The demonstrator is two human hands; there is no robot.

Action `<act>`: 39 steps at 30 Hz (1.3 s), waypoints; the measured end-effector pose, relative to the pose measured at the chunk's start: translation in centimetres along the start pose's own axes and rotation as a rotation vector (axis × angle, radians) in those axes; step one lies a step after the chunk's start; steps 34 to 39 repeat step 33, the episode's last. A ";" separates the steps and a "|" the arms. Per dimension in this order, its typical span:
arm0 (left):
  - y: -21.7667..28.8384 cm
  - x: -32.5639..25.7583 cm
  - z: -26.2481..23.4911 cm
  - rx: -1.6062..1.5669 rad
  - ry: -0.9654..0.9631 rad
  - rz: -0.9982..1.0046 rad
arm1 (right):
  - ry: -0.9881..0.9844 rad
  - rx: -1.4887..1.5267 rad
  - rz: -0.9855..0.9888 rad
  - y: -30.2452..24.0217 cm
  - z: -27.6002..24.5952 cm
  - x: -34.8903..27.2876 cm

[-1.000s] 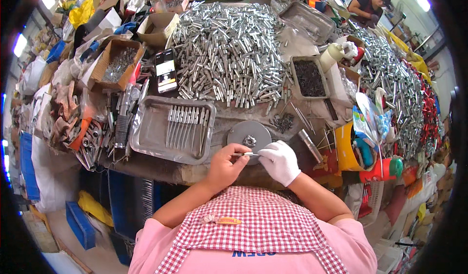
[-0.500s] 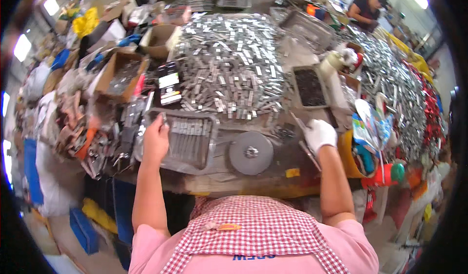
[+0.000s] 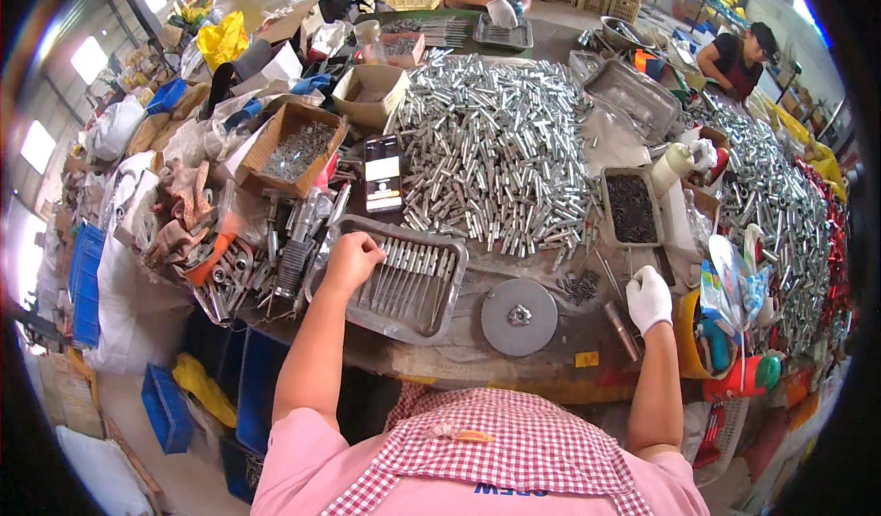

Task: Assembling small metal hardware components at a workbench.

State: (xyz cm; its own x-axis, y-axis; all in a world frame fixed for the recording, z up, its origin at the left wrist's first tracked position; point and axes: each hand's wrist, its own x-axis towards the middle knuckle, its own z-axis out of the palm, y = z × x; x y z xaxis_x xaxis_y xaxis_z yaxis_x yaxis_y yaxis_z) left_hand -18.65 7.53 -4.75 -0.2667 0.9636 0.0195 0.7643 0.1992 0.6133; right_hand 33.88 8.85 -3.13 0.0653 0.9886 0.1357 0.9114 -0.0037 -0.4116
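bare left hand (image 3: 351,257) curled over metal tray (image 3: 395,319), gloved right hand (image 3: 649,297) fisted, contents unclear

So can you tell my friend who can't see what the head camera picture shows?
A person's bare left hand rests in a grey metal tray of silver rods, while the white-gloved right hand rests on the cluttered workbench beside a round grey metal disc. A big heap of shiny metal tubes lies behind.

Dull grey metal tray (image 3: 404,319) holding shiny metal rods (image 3: 408,273); matt steel disc (image 3: 518,317); white cloth glove on the right hand (image 3: 649,297); heap of bright metal tubes (image 3: 491,144); brown cardboard box (image 3: 295,144)
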 end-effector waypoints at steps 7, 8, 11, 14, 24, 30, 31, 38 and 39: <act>2.2 2.8 1.0 0.314 0.236 0.242 | 0.208 0.211 -0.067 -2.8 -0.6 -1.0; 2.3 2.7 1.3 0.393 0.235 0.237 | 0.234 0.244 -0.081 -2.8 -0.6 -1.3; 2.2 2.8 1.9 0.484 0.217 0.218 | 0.276 0.259 -0.116 -3.5 -1.3 -1.9; 2.4 2.9 2.0 0.521 0.212 0.213 | 0.253 0.266 -0.141 -3.2 -1.4 -2.3; 1.9 2.2 2.0 0.432 0.337 0.243 | 0.229 0.395 -0.282 -6.4 -2.9 -4.2; 3.3 1.0 1.5 0.370 0.332 0.287 | -0.034 0.336 -0.342 -7.4 -1.5 -6.7; 3.4 1.1 1.4 0.379 0.331 0.290 | -0.049 0.351 -0.384 -7.4 -1.0 -6.9; 3.6 1.5 1.3 0.379 0.259 0.226 | -0.160 0.377 -0.245 -7.7 0.0 -7.7; 3.6 1.5 1.3 0.379 0.259 0.226 | -0.160 0.377 -0.245 -7.7 0.0 -7.7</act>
